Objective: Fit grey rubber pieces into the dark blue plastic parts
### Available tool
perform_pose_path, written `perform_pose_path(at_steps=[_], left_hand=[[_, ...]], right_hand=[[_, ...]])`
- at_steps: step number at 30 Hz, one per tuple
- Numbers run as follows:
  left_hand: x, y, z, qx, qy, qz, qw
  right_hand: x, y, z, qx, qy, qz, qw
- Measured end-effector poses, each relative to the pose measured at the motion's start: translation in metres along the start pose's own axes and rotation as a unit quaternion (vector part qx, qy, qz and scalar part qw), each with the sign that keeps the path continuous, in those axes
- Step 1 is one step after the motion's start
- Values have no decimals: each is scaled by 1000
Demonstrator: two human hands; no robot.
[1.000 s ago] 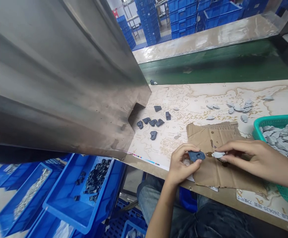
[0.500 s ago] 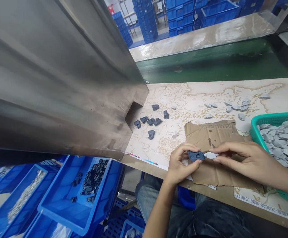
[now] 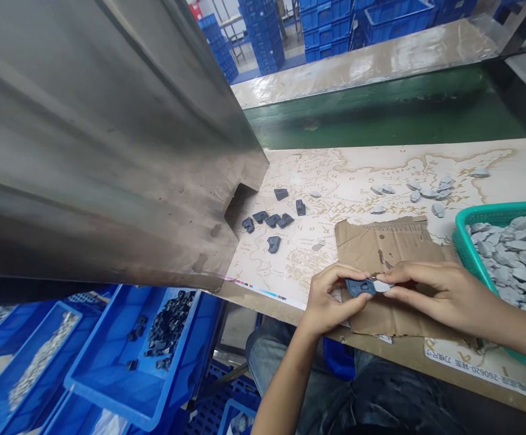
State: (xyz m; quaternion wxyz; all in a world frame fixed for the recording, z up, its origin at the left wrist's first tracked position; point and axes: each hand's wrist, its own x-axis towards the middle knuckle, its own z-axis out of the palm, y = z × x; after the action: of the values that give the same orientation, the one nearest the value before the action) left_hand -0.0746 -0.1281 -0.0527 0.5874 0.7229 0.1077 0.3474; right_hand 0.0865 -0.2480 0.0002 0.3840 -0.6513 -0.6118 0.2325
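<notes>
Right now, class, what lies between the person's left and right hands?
The head view shows the dark piece held by the left hand and the pale grey piece held by the right hand, above brown cardboard.

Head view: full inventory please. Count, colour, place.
Printed sheet: at least 1, cream, across the middle
Cardboard: 1, brown, on the sheet
Held block: 1, dark blue-grey, over the cardboard
Held piece: 1, pale grey, at the held block's right end
Loose blocks: 7, dark blue-grey, sheet's left part
Loose pieces: about a dozen, pale grey, scattered on the sheet
Basket: 1, green, right edge, full of pale grey pieces
Metal panel: 1, silver-grey, upper left
Strip: 1, green, beyond the sheet
Bins: several, blue, lower left
Stacked crates: many, blue, background
Knee: 1, blue denim, bottom centre
Left hand: 1, pinching the held block
Right hand: 1, pinching the held piece
</notes>
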Motion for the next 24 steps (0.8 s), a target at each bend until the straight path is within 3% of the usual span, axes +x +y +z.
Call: perform_pose_path(at_steps=[3, 6, 9, 11, 14, 16, 20, 24], left_hand=[[2, 2, 5, 22, 3, -16, 1000], [9, 3, 2, 82, -10, 19, 996], [19, 0, -23, 177, -3, 76, 981], [25, -6, -50, 270, 79, 77, 957], [29, -17, -83, 396, 243, 13, 885], [30, -24, -94, 445, 286, -41, 847], [30, -29, -94, 486, 267, -111, 825], [31, -30, -93, 449, 240, -96, 856]], right_hand=[[4, 1, -3, -39, -13, 2, 999], [7, 2, -15, -98, -58, -18, 993], [13, 8, -40, -168, -108, -1, 980], [25, 15, -64, -228, -108, 33, 967], [64, 22, -98, -342, -29, 160, 926], [98, 27, -116, -372, 52, 270, 886], [162, 43, -137, -376, 116, 323, 861], [191, 70, -153, -399, 116, 320, 851]])
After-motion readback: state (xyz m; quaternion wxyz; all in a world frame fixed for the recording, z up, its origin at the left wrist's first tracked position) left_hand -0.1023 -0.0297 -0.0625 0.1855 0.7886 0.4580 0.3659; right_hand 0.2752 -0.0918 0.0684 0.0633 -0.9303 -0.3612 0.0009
